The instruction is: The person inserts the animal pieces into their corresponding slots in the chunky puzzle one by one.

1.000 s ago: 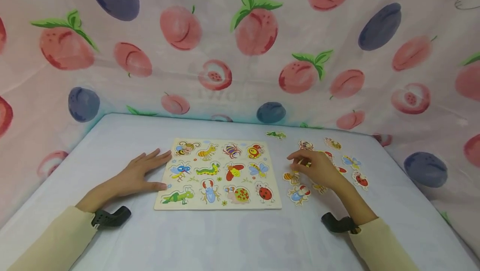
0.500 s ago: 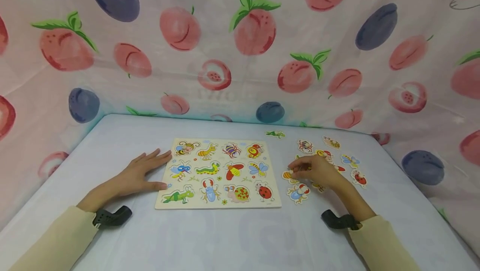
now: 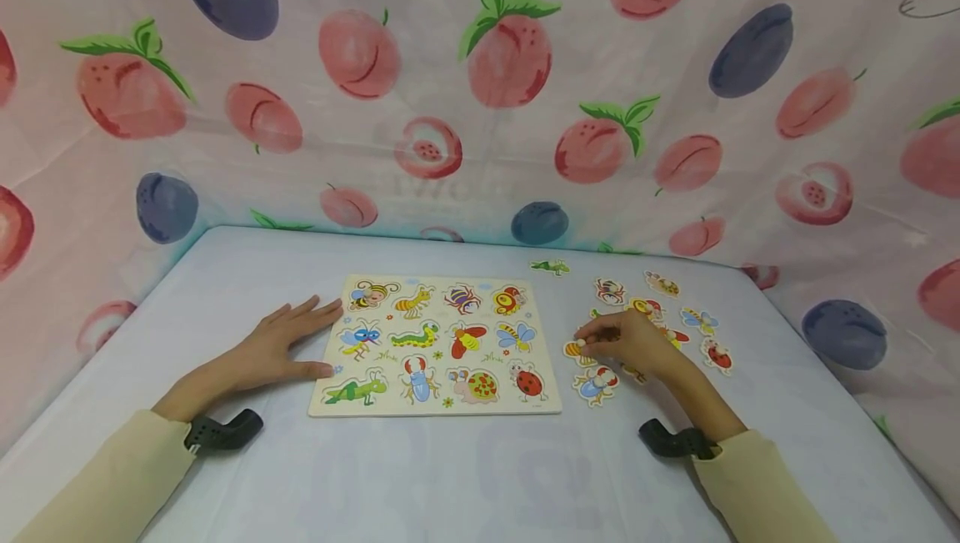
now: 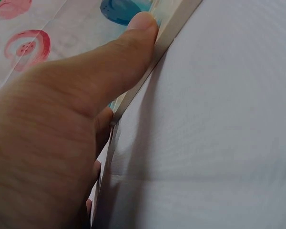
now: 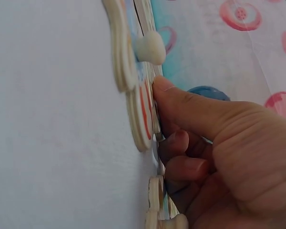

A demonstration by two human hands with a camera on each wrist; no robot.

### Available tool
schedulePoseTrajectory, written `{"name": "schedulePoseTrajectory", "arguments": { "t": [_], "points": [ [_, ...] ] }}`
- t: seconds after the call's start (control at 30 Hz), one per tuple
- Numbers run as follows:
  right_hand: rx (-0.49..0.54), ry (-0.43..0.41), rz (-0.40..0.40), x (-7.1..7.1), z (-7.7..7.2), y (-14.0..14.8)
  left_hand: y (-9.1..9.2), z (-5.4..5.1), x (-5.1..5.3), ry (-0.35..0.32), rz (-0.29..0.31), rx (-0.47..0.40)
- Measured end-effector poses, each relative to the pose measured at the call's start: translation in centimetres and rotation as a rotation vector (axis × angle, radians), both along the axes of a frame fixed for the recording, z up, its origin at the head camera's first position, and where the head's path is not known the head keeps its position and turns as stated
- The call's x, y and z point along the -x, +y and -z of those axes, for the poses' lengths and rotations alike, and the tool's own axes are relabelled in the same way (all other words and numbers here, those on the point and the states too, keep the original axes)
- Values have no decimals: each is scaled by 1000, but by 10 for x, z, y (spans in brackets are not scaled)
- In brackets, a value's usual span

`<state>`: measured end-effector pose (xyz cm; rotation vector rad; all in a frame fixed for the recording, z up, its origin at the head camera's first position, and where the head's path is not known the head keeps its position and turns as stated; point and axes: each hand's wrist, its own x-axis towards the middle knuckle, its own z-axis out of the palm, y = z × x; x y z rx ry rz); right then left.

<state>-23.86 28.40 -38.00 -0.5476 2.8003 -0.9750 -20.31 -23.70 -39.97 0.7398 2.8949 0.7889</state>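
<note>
My left hand (image 3: 277, 347) rests with straight, spread fingers along the left edge of a wooden insect puzzle board (image 3: 480, 409). The left wrist view shows the thumb (image 4: 138, 47) on the board's edge. Right of the board, my right hand (image 3: 633, 343) pinches an orange-striped insect puzzle piece (image 3: 576, 350) between thumb and forefinger. Seen from the right wrist, the thumb hides the pinched spot, and the striped piece (image 5: 144, 114) looks low among the others. A blue beetle piece (image 3: 596, 384) lies just in front, its white knob (image 5: 152, 47) sticking up.
Around the right hand lie loose pieces: a spider (image 3: 610, 291), a snail (image 3: 662, 282), a dragonfly (image 3: 700, 320), a ladybug (image 3: 717, 355) and several others partly covered. A grasshopper piece (image 3: 551, 267) sits farther back. A fruit-patterned cloth (image 3: 480, 168) hangs behind the white table.
From above the pieces, my right hand has come down to the orange-striped piece, where its thumb and forefinger have closed. My left hand has stayed at the board's edge.
</note>
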Motion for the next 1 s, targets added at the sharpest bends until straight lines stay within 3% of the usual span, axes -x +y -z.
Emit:
{"name": "schedulePoseTrajectory", "arguments": {
  "t": [0.57, 1.0],
  "points": [
    [-53, 52, -21, 0, 1, -4, -3, 4, 0, 11, 11, -7],
    [-61, 70, -48, 0, 1, -3, -1, 1, 1, 24, 25, -6]
  ]
}}
